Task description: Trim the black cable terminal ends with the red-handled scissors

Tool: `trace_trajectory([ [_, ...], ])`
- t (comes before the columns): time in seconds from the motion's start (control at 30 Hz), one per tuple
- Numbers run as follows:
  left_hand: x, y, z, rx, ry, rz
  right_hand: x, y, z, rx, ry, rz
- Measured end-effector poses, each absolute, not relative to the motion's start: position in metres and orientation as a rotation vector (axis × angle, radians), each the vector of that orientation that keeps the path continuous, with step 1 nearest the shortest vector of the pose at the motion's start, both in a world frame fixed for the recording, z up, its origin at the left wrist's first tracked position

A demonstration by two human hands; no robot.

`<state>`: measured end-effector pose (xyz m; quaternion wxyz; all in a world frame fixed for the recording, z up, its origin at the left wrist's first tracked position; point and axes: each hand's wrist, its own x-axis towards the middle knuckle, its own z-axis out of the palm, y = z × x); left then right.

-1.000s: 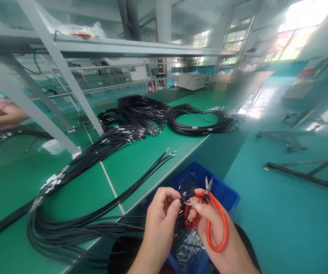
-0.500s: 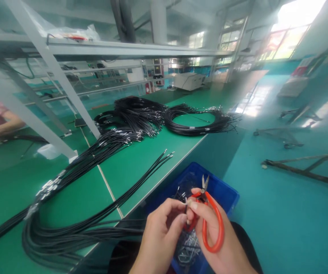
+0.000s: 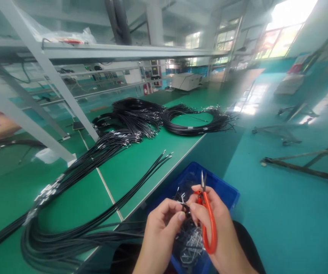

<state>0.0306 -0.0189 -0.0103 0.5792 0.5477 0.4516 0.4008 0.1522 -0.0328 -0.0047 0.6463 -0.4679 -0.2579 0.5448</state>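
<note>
While the left hand [image 3: 162, 226] pinches a small black piece [image 3: 185, 207] over the near blue bin [image 3: 224, 189], the right hand [image 3: 219, 219] is closed around red scissors [image 3: 212, 217] — blades almost together. Its fingertips look close, but I can't tell if they touch. It seems like tidying the piece; the next move likely needs steady fingers.

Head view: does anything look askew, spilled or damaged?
Nothing clearly stands out. Cables lie in bundles on the bench, the right hand holds scissors, and loose pale bits lie inside the bin. Fine damage can't be told at this size.
</note>
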Motion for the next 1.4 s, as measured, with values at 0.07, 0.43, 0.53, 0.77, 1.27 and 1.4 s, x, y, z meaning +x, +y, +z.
trace_trajectory([
  [0.07, 0.030, -0.017, -0.010, 1.245, 1.039, 0.932, 0.155, -0.034, -0.012, -1.165, -0.708, 1.060],
  [0.43, 0.033, -0.020, -0.001, 1.233, 1.003, 0.947, 0.156, -0.034, -0.021, -1.174, -1.383, 0.333],
  [0.53, 0.035, -0.023, -0.001, 1.245, 1.034, 0.980, 0.153, -0.034, -0.022, -1.129, -1.415, 0.167],
  [0.77, 0.029, -0.016, -0.003, 1.178, 1.132, 1.163, 0.148, -0.047, -0.019, -1.318, -1.198, 0.317],
  [1.27, 0.027, -0.014, -0.012, 1.381, 1.149, 1.211, 0.151, -0.051, -0.011, -1.173, -0.853, 1.677],
  [1.4, 0.027, -0.013, -0.013, 1.415, 1.169, 1.156, 0.151, -0.050, -0.010, -1.216, -0.824, 1.674],
])
